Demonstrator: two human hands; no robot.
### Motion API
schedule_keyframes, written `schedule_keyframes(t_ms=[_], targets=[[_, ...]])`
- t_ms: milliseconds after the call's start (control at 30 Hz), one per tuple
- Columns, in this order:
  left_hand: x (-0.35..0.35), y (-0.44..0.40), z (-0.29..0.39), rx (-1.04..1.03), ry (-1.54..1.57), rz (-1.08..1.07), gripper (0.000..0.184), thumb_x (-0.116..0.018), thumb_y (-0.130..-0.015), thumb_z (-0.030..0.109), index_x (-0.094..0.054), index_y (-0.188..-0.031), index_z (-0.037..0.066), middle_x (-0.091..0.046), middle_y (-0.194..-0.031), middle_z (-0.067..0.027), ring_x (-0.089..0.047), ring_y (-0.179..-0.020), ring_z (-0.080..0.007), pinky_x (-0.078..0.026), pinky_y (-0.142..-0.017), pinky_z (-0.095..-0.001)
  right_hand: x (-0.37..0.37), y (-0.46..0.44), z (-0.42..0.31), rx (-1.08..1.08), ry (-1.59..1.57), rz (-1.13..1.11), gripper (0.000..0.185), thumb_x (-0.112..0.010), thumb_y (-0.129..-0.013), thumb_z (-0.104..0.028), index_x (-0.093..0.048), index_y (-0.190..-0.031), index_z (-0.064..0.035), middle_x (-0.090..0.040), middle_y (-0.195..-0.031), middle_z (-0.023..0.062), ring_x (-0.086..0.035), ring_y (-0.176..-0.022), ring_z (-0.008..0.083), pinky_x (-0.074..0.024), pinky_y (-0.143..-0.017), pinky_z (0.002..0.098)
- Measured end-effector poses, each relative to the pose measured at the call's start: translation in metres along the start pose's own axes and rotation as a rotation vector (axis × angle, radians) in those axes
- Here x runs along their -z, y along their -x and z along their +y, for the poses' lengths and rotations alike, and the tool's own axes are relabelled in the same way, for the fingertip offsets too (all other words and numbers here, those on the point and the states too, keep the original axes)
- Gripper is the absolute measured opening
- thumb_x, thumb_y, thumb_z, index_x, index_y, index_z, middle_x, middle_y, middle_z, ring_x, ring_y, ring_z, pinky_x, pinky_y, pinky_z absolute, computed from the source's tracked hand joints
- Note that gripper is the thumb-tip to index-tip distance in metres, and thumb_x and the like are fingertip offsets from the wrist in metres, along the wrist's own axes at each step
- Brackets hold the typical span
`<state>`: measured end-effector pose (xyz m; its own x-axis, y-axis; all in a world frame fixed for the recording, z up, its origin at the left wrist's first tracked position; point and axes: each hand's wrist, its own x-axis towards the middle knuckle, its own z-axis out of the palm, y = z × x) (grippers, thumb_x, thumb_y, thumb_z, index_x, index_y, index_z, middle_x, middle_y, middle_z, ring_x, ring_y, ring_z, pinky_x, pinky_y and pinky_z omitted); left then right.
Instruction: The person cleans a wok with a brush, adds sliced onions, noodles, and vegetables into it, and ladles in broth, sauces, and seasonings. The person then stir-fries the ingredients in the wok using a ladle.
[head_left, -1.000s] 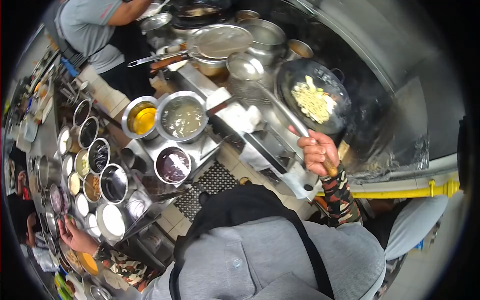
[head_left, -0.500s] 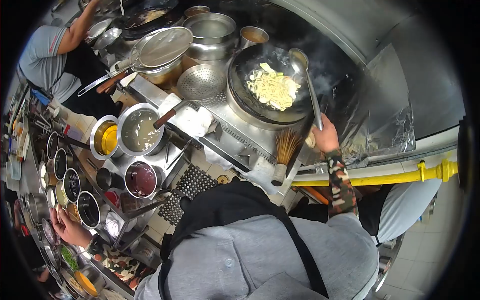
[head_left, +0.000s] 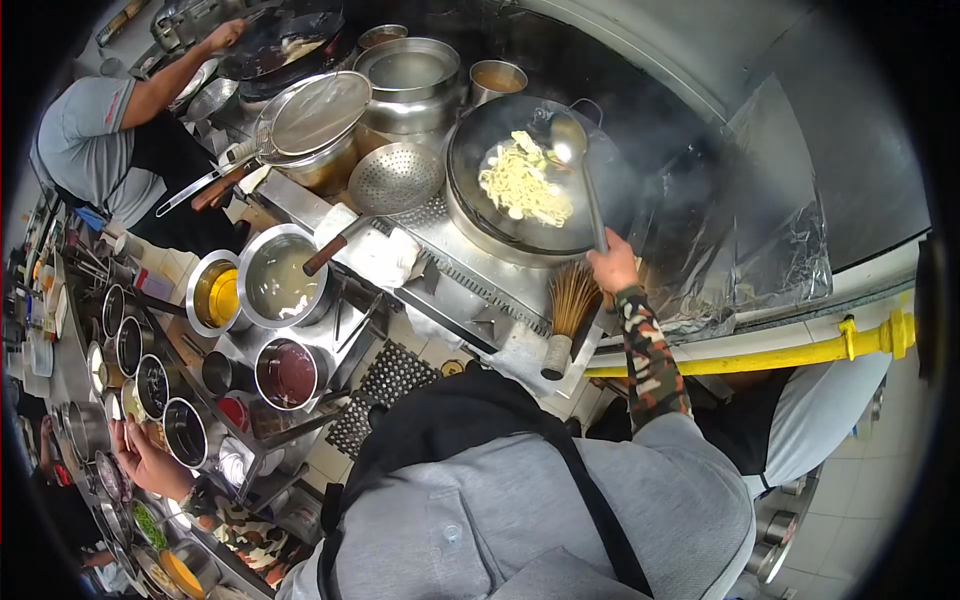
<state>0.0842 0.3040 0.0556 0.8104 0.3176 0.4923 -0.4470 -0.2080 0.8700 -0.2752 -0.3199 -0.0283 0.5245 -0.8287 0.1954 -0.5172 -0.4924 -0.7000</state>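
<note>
My right hand (head_left: 613,263) is closed around the handle of a long metal ladle (head_left: 594,195). The ladle's bowl is inside a dark wok (head_left: 470,205), beside a heap of pale noodles (head_left: 525,180). Steam rises from the wok. Off to the left, my left hand (head_left: 152,462) is held out over the ingredient containers with its fingers stretched and apart. Near it are a steel pot of dark liquid (head_left: 190,432) and several small bowls. I see nothing held in this hand.
A bamboo brush (head_left: 568,315) stands by the wok. Left of it are a perforated skimmer (head_left: 397,180), a mesh strainer (head_left: 322,112), a white cloth (head_left: 385,258) and pots of liquid (head_left: 285,275). A yellow pipe (head_left: 780,357) runs at right. Another person (head_left: 110,130) works at the far-left wok.
The ladle and my right hand have moved slightly left, and the noodles lie in a narrower heap. My left hand has shifted a little to the right. The other person's arm has come lower.
</note>
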Motion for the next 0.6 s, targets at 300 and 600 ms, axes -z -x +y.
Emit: schedule_keyframes(t_ms=[300,600], targets=[[-0.034,0.010,0.010,0.006,0.035,-0.113,0.031,-0.057,-0.094,0.011,-0.054,-0.121,-0.004,-0.056,-0.126,-0.0119,-0.059,-0.109,-0.0174,-0.048,-0.090,-0.0292,-0.023,-0.029,0.025,-0.129,0.126,-0.216,0.056,-0.065,-0.073,-0.016,-0.054,-0.125,0.0017,-0.062,-0.110,0.0275,-0.059,-0.106,0.0389,-0.0465,-0.091,0.0389],[-0.046,0.023,0.010,0.089,0.067,-0.129,0.031,-0.061,-0.093,0.014,-0.055,-0.118,-0.003,-0.053,-0.128,-0.0092,-0.057,-0.108,-0.0159,-0.047,-0.091,-0.0304,0.010,-0.009,0.046,-0.137,0.310,-0.005,0.063,-0.061,-0.077,-0.019,-0.047,-0.131,0.0073,-0.060,-0.114,0.0310,-0.058,-0.108,0.0420,-0.0467,-0.092,0.0403]])
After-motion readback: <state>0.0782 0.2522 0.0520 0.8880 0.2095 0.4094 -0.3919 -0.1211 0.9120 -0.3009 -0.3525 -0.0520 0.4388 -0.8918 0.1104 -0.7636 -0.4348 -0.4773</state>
